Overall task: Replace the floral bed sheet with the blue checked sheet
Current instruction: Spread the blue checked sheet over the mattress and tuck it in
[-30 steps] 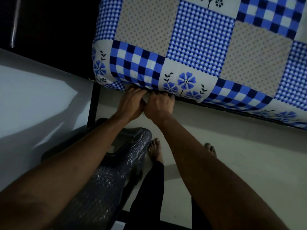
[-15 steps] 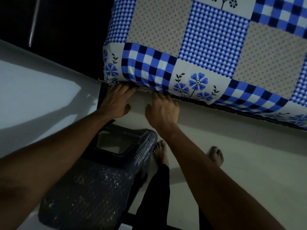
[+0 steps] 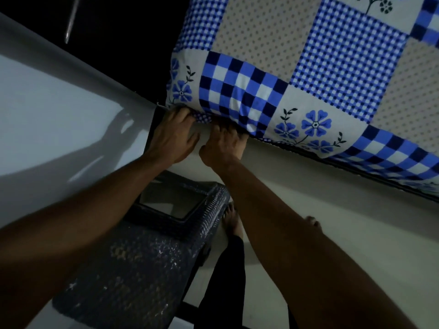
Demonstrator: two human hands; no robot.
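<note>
Clutching one blue checked sheet (image 3: 308, 67) by its corner in left hand (image 3: 173, 138); reaching under its hem with right hand (image 3: 222, 144), grip hidden.

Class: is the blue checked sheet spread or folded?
Spread: the blue checked sheet lies flat and smooth, its edge drawn round the corner.

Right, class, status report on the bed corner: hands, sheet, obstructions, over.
Left hand and right hand at corner, fingers under hem, grip unclear. Blue checked sheet spread flat on top. Dark woven basket below the forearms, clear of hands.
</note>
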